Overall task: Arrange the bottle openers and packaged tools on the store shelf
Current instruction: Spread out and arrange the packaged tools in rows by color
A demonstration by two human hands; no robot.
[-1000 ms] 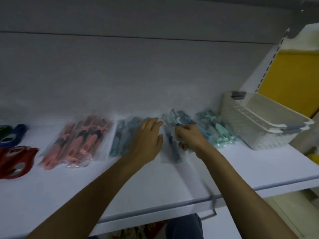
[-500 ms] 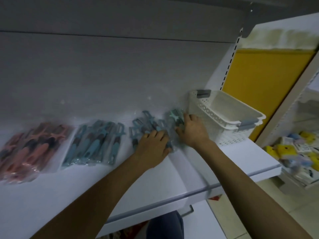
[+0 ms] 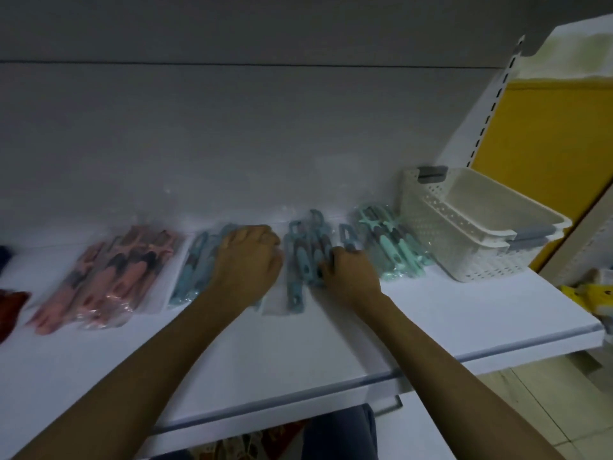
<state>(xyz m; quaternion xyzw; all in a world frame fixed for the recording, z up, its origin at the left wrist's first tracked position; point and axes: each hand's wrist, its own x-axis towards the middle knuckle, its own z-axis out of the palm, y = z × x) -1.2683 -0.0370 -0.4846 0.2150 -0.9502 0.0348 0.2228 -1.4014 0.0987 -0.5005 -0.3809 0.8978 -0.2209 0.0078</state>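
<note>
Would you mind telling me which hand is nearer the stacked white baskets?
Right. The right hand grips blue packaged tools left of the white baskets; the left hand rests farther left.

Both bare arms reach toward 12 o'clock. The left hand (image 3: 247,260) is knuckles up, fingers curled under. The right hand (image 3: 348,275), at its 3 o'clock, curls too.

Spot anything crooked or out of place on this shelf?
Yes: in the dark-blue pile that the right hand holds, one packaged tool sticks out toward the front edge of the shelf, past its neighbours. The pink pile also lies slanted.
</note>
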